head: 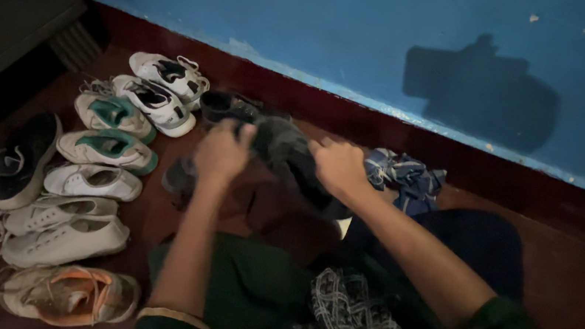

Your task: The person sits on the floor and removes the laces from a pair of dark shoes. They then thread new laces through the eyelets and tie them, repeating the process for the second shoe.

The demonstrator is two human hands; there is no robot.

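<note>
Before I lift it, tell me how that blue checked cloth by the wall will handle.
The blue checked cloth lies crumpled in folds, so it will probably hang limp and feel light. It seems unlikely to roll or slide across the floor, though loose ends may drag.

Pairs of white sneakers [86, 180] line the dark red floor [575, 288] below a blue wall [324, 27], beside a blue cloth [406, 177].

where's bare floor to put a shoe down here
Bare floor lies right of the blue cloth, along the wall. The left is crowded by the shoe row; both hands, left hand and right hand, hold a dark shoe in the middle.
</note>
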